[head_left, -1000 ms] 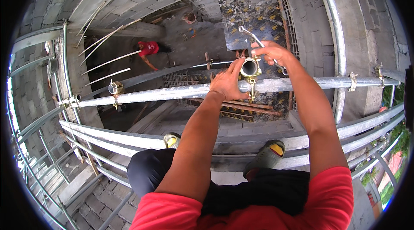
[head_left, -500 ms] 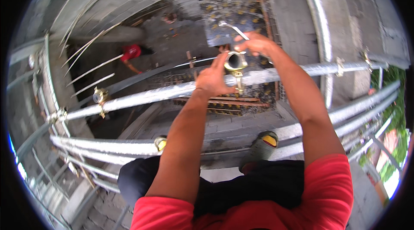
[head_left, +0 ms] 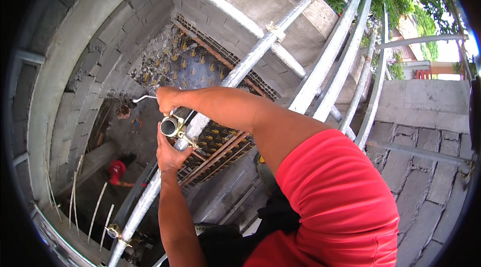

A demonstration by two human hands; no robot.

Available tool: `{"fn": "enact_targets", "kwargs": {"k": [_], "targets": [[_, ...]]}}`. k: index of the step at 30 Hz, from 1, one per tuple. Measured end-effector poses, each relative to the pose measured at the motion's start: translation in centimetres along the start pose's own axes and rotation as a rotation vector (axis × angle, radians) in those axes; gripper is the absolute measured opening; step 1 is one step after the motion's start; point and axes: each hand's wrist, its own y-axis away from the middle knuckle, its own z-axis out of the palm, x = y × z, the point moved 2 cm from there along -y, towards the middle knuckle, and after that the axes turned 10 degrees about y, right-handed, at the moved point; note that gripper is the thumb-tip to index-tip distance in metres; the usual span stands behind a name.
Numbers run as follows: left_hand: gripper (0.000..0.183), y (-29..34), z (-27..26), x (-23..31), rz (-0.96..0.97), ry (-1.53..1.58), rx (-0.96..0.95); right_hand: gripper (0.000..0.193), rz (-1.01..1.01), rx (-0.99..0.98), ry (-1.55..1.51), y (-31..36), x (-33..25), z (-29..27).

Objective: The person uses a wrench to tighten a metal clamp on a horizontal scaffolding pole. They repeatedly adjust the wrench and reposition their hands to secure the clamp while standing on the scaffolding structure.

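While your right hand (head_left: pixel 169 100) grips a wrench (head_left: pixel 143 98) in the head view, your left hand (head_left: pixel 173 156) spreads thumb and fingers wide against the brass-coloured clamp (head_left: pixel 182 131) on the long pipe (head_left: pixel 240 72); past its left edge, open space drops to the floor (head_left: pixel 128 139).

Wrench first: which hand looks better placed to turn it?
Likely the right hand: its fingers are closed around the wrench, beside the clamp. The left hand is up against the clamp, away from the wrench.

Right hand (head_left: pixel 168 100) holds a wrench (head_left: pixel 145 98) (partly hidden); left hand (head_left: pixel 171 156) seemingly touches a coupler (head_left: pixel 178 129).
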Motion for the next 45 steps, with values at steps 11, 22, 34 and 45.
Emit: {"fn": "enact_targets", "kwargs": {"k": [11,22,34,45], "targets": [[0.127,-0.2,0.3,0.1,0.034,0.02,-0.005,0.032,0.057,-0.212,-0.483,-0.8,3.2,1.4],[0.128,-0.4,0.9,-0.9,0.07,0.104,-0.016,0.04,0.142,-0.179,-0.471,0.4,2.0,0.4],[0.128,-0.5,0.5,-0.8,0.027,0.01,-0.028,0.017,0.129,-0.166,-0.647,0.3,2.5,0.9],[0.126,0.0,0.1,0.2,0.03,0.03,-0.006,0.029,0.077,-0.159,-0.596,1.4,2.2,1.1]]}}
